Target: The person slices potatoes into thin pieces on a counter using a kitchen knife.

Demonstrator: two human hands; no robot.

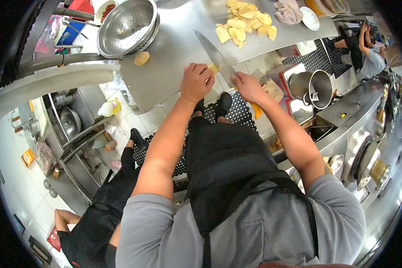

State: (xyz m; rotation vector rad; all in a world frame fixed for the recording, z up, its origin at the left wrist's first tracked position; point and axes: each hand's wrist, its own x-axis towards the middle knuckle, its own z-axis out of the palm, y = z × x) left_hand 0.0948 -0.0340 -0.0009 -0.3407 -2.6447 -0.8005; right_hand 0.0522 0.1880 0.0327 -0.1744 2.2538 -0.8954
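At the near edge of the steel table, my left hand is closed on a pale yellow piece of potato. My right hand grips a large kitchen knife by its orange handle, which sticks out below the palm. The blade points away to the upper left, close beside the potato piece; whether they touch I cannot tell. Beyond the blade lies a loose pile of potato slices. One whole peeled potato rests at the left, beside a steel colander.
A crumpled cloth and a small white dish sit right of the slices. A large steel pot stands to my right. One co-worker is close on my left; another person is farther off at the upper right.
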